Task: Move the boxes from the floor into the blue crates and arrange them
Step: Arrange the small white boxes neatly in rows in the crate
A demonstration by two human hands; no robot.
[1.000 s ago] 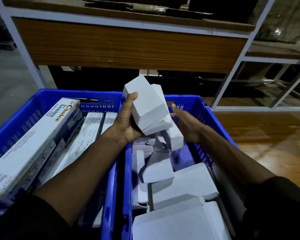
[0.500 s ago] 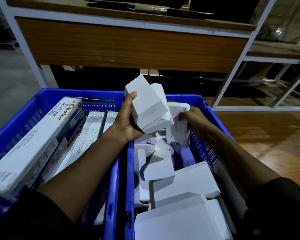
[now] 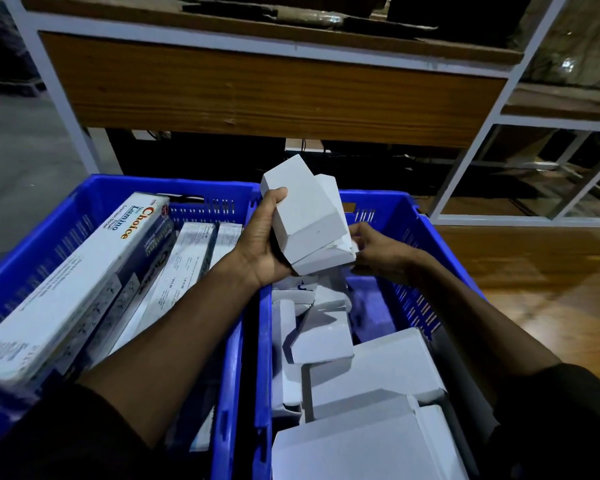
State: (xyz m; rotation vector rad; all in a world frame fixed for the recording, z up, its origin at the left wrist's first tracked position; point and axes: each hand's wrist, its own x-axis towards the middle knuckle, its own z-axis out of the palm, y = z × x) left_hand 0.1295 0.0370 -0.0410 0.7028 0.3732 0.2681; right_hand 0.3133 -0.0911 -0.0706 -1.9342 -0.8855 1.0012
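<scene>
A wooden floor lies at the right, and a table with a wood panel on a white metal frame stands behind two blue crates. The left crate holds long printed boxes, leaning side by side. The right crate holds many plain white boxes, lying in disorder. The left hand grips two small white boxes together, tilted, above the far end of the right crate, with the thumb on the top face. The right hand is just beside them, its fingertips pinching the lower right corner of this pair. Both hands are close together around the same boxes.
</scene>
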